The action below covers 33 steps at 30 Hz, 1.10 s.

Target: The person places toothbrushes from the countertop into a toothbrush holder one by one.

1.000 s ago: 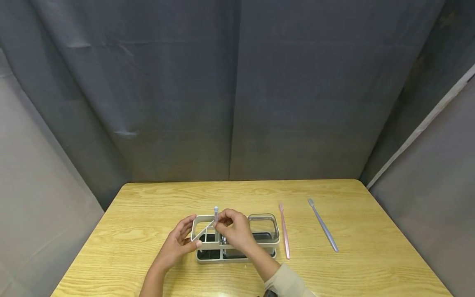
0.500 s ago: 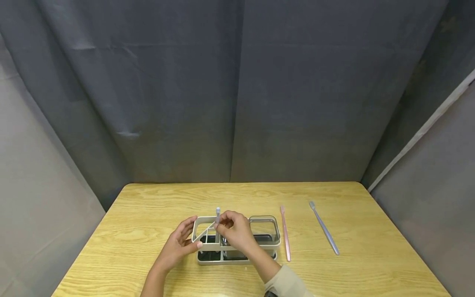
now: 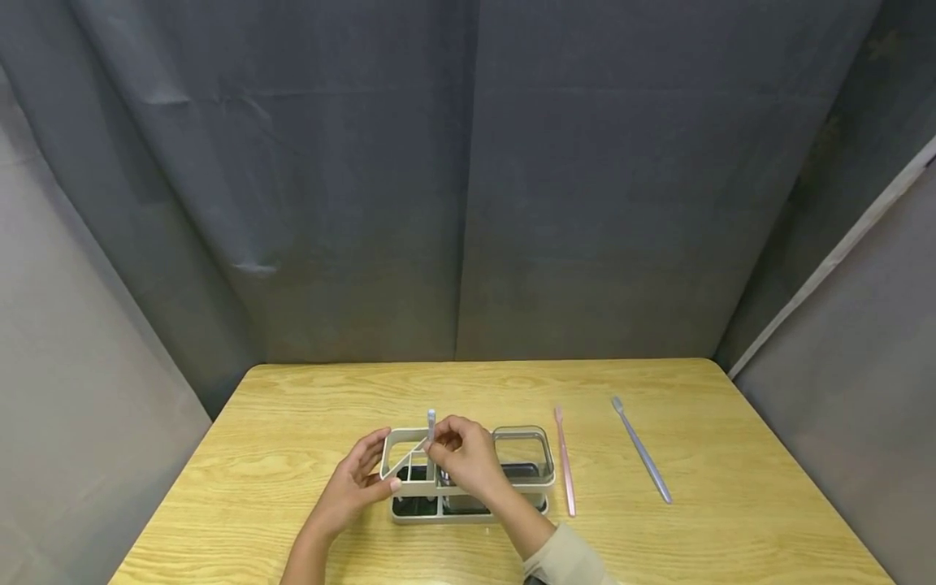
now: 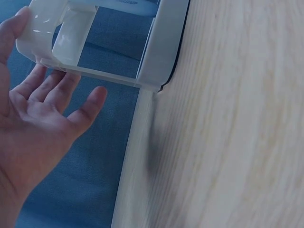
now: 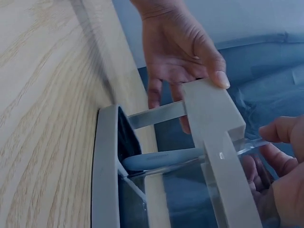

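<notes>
A pale two-tier toothbrush stand (image 3: 512, 487) with a dark base stands near the table's front. At its left end my left hand (image 3: 344, 496) holds the upper frame, thumb in front and fingers behind. My right hand (image 3: 468, 459) pinches a light-blue toothbrush (image 3: 431, 422) near its head, between thumb and forefinger. This toothbrush is upright, head up, in a slot beside the diagonal divider. In the right wrist view its thick handle (image 5: 164, 159) passes below the upper frame (image 5: 213, 109) and reaches the base. A clear cup (image 3: 522, 443) sits in the stand's right part, partly behind my right hand.
To the right of the stand a pink toothbrush (image 3: 565, 463) lies on the wooden table (image 3: 292, 422). Further right lies a blue-grey toothbrush (image 3: 643, 451), slanted. Grey curtains (image 3: 351, 203) hang behind the table and on both sides.
The toothbrush head in my right hand seems to have turned slightly, its bristles showing less clearly. Both hands and the stand keep their places; the head view has shifted a little.
</notes>
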Available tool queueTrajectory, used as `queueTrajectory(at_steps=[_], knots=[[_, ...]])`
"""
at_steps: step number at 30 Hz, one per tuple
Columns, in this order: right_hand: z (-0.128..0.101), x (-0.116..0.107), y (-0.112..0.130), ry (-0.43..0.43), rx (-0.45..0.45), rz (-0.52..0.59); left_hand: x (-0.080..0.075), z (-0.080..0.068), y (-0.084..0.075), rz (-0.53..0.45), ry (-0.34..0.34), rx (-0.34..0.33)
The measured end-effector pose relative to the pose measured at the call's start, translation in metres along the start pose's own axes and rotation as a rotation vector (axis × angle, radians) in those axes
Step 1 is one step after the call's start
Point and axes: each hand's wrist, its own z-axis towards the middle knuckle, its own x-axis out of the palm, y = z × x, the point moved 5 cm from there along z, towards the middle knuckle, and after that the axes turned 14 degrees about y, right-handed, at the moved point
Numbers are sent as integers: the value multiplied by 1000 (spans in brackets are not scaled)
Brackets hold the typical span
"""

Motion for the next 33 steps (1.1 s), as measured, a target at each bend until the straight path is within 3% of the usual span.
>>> queueTrajectory(at_steps=[4, 8, 15, 33], knots=[[-6, -4, 3, -23, 19, 66, 3, -1, 3, -12, 7, 3], [-15, -14, 22, -41, 6, 113, 4, -2, 3, -7, 7, 14], [-23, -32, 47, -3, -20, 149, 0, -2, -1, 15, 12, 21], [-44, -76, 43, 14, 3, 89, -3, -1, 5, 6, 1, 5]])
